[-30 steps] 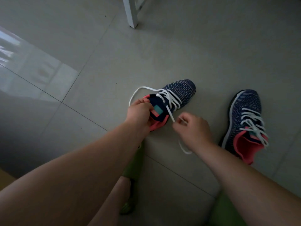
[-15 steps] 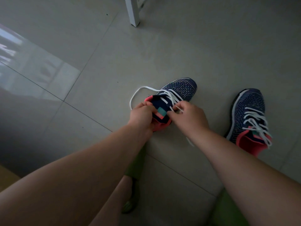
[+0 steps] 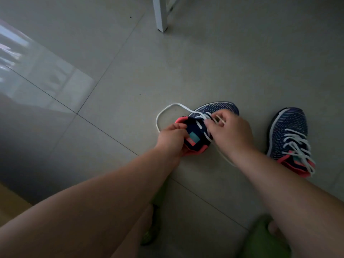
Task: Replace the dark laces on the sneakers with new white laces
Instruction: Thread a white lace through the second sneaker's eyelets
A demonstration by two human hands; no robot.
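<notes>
Seen from the head camera, two navy knit sneakers with coral collars sit on a grey tiled floor [image 3: 186, 71]: the far-right sneaker [image 3: 287, 131] already carries a full set of white laces, so that half of the job looks finished. The nearer sneaker [image 3: 208, 118] is partly threaded with a white lace [image 3: 167, 107] that loops loose over the floor (no dark laces are visible anywhere). The left hand [image 3: 172, 137] grips its coral heel collar, while the right hand [image 3: 229, 131] pinches the lace over the eyelets, so tightening and tying appear to remain.
</notes>
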